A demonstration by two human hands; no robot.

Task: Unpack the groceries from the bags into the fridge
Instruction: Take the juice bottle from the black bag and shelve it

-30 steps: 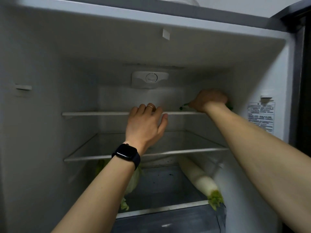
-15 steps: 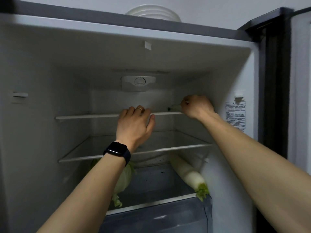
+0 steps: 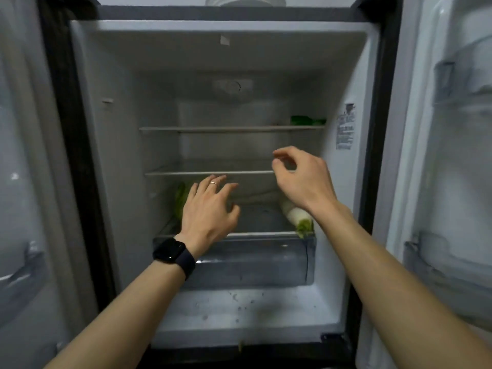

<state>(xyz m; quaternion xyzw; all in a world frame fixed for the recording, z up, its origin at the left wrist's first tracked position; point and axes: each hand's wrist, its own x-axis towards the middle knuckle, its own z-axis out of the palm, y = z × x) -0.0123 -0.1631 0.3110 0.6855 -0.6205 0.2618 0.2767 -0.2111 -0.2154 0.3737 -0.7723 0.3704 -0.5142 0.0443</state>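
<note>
The fridge stands open in front of me with two glass shelves; the top shelf (image 3: 213, 129) carries a green vegetable (image 3: 306, 120) at its far right. Lower down, a white radish with a green top (image 3: 296, 215) lies at the right and a pale green cabbage (image 3: 180, 198) at the left, above the clear drawer (image 3: 253, 265). My left hand (image 3: 209, 209), with a dark watch and a ring, hovers open in front of the lower shelf (image 3: 207, 172). My right hand (image 3: 300, 177) is empty, fingers loosely curled, in front of the same shelf's right end.
Both fridge doors hang open, with door bins at the left (image 3: 24, 262) and right (image 3: 447, 262). Stacked white plates (image 3: 245, 0) sit on top of the fridge. The fridge floor (image 3: 253, 302) below the drawer shows small specks. A label (image 3: 345, 127) is on the right inner wall.
Both hands have drawn back out of the fridge and down from the top shelf. My right hand let go of the green vegetable, which stays on the top shelf. The view has pulled back.
</note>
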